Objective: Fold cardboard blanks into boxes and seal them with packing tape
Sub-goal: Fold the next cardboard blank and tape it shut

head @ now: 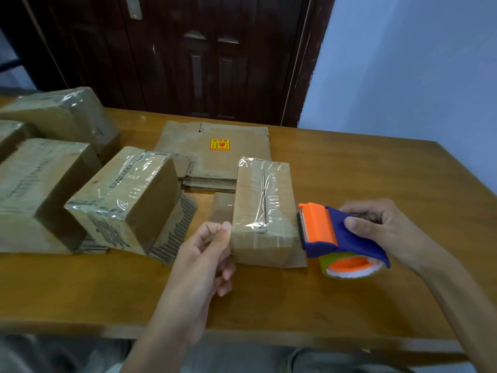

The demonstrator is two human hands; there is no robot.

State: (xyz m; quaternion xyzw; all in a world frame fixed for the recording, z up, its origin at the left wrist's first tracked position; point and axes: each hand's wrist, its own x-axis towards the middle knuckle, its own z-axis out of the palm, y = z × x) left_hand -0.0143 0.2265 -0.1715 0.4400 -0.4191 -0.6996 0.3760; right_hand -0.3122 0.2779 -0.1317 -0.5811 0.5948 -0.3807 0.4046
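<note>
On the wooden table (349, 305) in front of me stands a small cardboard box (262, 211), its top covered with clear packing tape that shines along the centre seam. My left hand (212, 254) is at the box's near left corner, fingers curled, thumb and forefinger pinching the cardboard edge there. My right hand (382, 227) grips the blue and orange tape dispenser (338, 235), fingers wrapped round its blue handle, with the toothed orange head just beside the box's right side; I cannot tell whether it touches. The tape roll sits underneath, close to the tabletop. Behind the box lies a stack of flat cardboard blanks (215, 154), the top one bearing an orange fragile sticker (220, 144). To the left, well apart from my hands, several finished taped boxes (123, 200) are grouped together
</note>
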